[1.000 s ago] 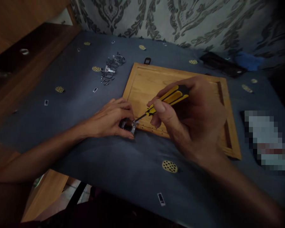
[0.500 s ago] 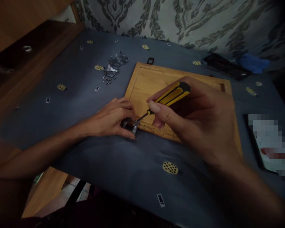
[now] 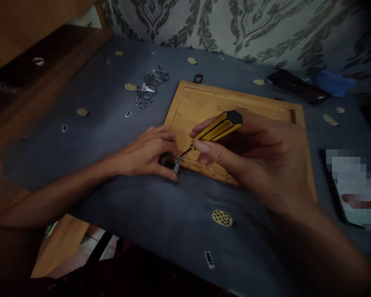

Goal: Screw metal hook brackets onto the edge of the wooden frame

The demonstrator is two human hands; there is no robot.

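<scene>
Our right hand (image 3: 266, 161) grips a screwdriver (image 3: 218, 128), our left hand (image 3: 146, 152) a fitting (image 3: 176, 165) at the board's (image 3: 200, 103) edge (worktop (image 3: 173, 214) nearside).

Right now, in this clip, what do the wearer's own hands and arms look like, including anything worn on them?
The left hand and right hand are ungloved, with no ring, watch or bracelet visible. Both forearms show no sleeve. Dark, purplish cloth near the bottom edge is probably clothing; its cut is too dim to tell.
</scene>
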